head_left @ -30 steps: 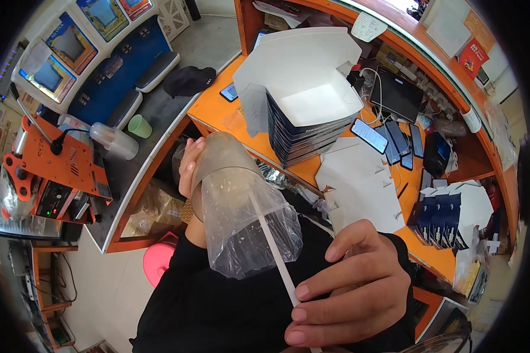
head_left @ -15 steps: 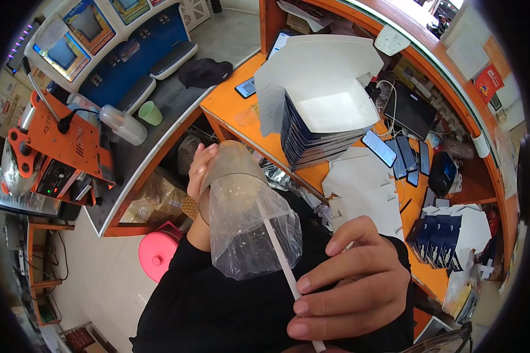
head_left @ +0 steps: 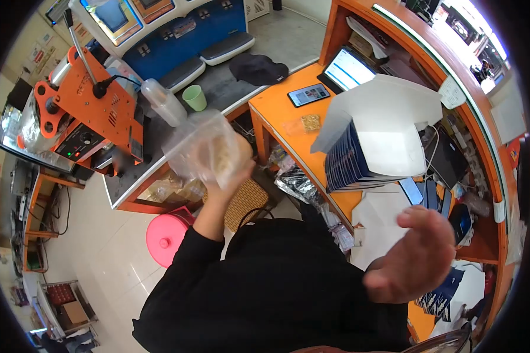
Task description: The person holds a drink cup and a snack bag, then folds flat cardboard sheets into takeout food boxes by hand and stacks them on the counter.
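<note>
My left hand (head_left: 241, 170) is wrapped round a clear plastic cup (head_left: 221, 154) with pale contents, and a thin plastic bag (head_left: 188, 144) hangs loosely over it. The cup is tilted and blurred by motion, left of the orange desk. Over the white cardboard at the lower right, my right hand (head_left: 415, 256) is raised with its fingers apart and nothing visible in it. No straw can be made out in either hand.
An orange sealing machine (head_left: 94, 109) stands at the left, near stacked clear cups (head_left: 164, 102) and a green cup (head_left: 194, 97). Stacked boxes (head_left: 359, 156), phones (head_left: 309, 95) and flat cardboard lie on the orange desk (head_left: 277, 109). A pink bin (head_left: 166, 238) is on the floor.
My left hand has carried the cup and bag up and left, towards the counter. My right hand has moved up and right and no longer holds the white straw. The view has turned left.
</note>
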`<move>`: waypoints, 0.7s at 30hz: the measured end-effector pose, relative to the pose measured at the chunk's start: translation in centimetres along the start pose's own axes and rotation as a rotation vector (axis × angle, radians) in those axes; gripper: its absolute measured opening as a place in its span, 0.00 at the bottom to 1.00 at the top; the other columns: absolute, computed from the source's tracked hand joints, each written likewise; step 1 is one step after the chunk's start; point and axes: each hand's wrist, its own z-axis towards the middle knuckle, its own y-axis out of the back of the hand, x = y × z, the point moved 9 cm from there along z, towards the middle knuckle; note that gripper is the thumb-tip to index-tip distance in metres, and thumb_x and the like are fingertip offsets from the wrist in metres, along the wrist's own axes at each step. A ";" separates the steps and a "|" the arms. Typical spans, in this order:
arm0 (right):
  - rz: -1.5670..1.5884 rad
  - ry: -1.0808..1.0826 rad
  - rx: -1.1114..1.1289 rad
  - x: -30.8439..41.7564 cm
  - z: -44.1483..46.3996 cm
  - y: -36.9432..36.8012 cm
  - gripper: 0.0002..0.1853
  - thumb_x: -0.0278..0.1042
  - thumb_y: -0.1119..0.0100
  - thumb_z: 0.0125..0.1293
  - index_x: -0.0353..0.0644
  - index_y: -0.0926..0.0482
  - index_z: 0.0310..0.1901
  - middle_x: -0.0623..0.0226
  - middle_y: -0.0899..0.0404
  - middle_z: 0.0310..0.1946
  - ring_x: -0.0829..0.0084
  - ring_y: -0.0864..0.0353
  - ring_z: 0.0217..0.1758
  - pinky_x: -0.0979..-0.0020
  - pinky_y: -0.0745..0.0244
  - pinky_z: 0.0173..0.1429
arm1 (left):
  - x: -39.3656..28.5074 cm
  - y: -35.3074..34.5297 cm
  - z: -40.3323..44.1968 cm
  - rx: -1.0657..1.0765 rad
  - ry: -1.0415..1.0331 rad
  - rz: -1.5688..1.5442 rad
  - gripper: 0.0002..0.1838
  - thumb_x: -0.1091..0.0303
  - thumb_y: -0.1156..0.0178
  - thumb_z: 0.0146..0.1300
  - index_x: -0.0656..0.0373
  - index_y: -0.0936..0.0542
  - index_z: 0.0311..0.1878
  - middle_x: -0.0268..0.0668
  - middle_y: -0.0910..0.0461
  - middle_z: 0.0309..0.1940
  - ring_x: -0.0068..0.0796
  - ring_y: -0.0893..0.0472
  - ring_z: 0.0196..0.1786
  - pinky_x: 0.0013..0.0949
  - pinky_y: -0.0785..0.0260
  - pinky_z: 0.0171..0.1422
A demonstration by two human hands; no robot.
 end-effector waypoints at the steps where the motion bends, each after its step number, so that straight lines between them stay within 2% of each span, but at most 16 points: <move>1: -0.013 -0.011 -0.066 -0.4 -0.5 0.8 0.44 0.49 0.36 0.65 0.40 0.47 0.75 0.40 0.35 0.64 0.59 0.24 0.52 0.59 0.29 0.50 | 0.9 1.0 0.8 -0.069 -0.005 0.028 0.55 0.62 0.19 0.40 0.59 0.42 0.71 0.48 0.33 0.63 0.42 0.26 0.62 0.41 0.32 0.67; 2: -0.044 -0.058 -0.135 -0.8 -0.9 1.6 0.42 0.46 0.35 0.65 0.43 0.45 0.74 0.43 0.34 0.63 0.60 0.24 0.51 0.61 0.29 0.46 | 3.1 2.5 1.9 -0.167 0.070 0.002 0.57 0.63 0.19 0.40 0.60 0.44 0.71 0.48 0.32 0.62 0.41 0.26 0.61 0.40 0.33 0.68; 5: -0.239 -0.169 -0.194 -2.5 -3.2 3.6 0.36 0.45 0.39 0.67 0.40 0.41 0.72 0.46 0.31 0.62 0.62 0.24 0.51 0.62 0.28 0.51 | 8.7 6.1 5.6 -0.296 0.108 0.019 0.59 0.63 0.18 0.39 0.64 0.47 0.71 0.49 0.31 0.60 0.40 0.26 0.61 0.40 0.34 0.67; 7: -0.311 -0.252 -0.203 -3.8 -5.1 5.2 0.31 0.40 0.44 0.70 0.36 0.39 0.70 0.48 0.32 0.64 0.63 0.24 0.54 0.62 0.29 0.58 | 13.2 9.1 6.7 -0.392 0.128 0.215 0.59 0.62 0.18 0.39 0.66 0.47 0.71 0.50 0.30 0.59 0.41 0.26 0.61 0.39 0.34 0.66; 9: -0.399 -0.308 -0.234 -4.7 -6.7 6.4 0.25 0.32 0.51 0.73 0.33 0.38 0.69 0.49 0.30 0.64 0.64 0.25 0.56 0.63 0.31 0.65 | 17.1 11.3 7.5 -0.447 0.274 0.310 0.58 0.62 0.18 0.40 0.67 0.47 0.70 0.51 0.30 0.59 0.43 0.26 0.61 0.39 0.34 0.65; 11: -0.443 -0.412 -0.305 -5.6 -8.8 8.2 0.25 0.31 0.51 0.74 0.33 0.38 0.69 0.49 0.29 0.63 0.65 0.24 0.56 0.64 0.31 0.66 | 21.0 13.4 7.6 -0.516 0.407 0.458 0.59 0.58 0.17 0.38 0.67 0.45 0.68 0.54 0.29 0.59 0.46 0.24 0.60 0.40 0.33 0.64; 14: -0.561 -0.527 -0.348 -6.4 -11.2 10.8 0.24 0.29 0.52 0.75 0.32 0.38 0.69 0.49 0.26 0.60 0.68 0.23 0.56 0.66 0.32 0.67 | 25.6 15.1 7.8 -0.512 0.527 0.592 0.60 0.54 0.17 0.35 0.66 0.45 0.67 0.53 0.29 0.59 0.50 0.24 0.59 0.42 0.33 0.64; 15: -0.606 -0.566 -0.358 -6.5 -11.9 11.5 0.24 0.28 0.52 0.75 0.32 0.37 0.69 0.50 0.26 0.59 0.69 0.23 0.56 0.67 0.32 0.67 | 27.1 15.6 8.0 -0.513 0.514 0.584 0.61 0.52 0.17 0.34 0.65 0.45 0.67 0.53 0.29 0.59 0.52 0.24 0.59 0.43 0.33 0.64; 17: -0.677 -0.620 -0.402 -6.4 -12.9 12.5 0.23 0.25 0.53 0.75 0.31 0.36 0.68 0.51 0.23 0.55 0.68 0.23 0.58 0.69 0.33 0.68 | 29.2 16.3 8.7 -0.533 0.466 0.585 0.59 0.53 0.17 0.35 0.66 0.44 0.66 0.53 0.28 0.58 0.52 0.23 0.58 0.43 0.33 0.63; 19: -0.660 -0.676 -0.471 -6.6 -14.1 13.0 0.22 0.24 0.52 0.74 0.30 0.35 0.68 0.52 0.23 0.55 0.68 0.23 0.59 0.68 0.33 0.67 | 29.8 16.1 9.5 -0.545 0.410 0.543 0.56 0.53 0.17 0.36 0.67 0.41 0.63 0.52 0.28 0.57 0.52 0.24 0.58 0.44 0.33 0.63; 21: -0.694 -0.666 -0.502 -6.5 -14.0 12.8 0.22 0.23 0.52 0.73 0.29 0.34 0.67 0.54 0.22 0.53 0.69 0.23 0.57 0.71 0.33 0.65 | 30.3 16.4 10.1 -0.522 0.381 0.680 0.55 0.53 0.17 0.36 0.67 0.40 0.63 0.52 0.29 0.57 0.52 0.25 0.59 0.45 0.33 0.64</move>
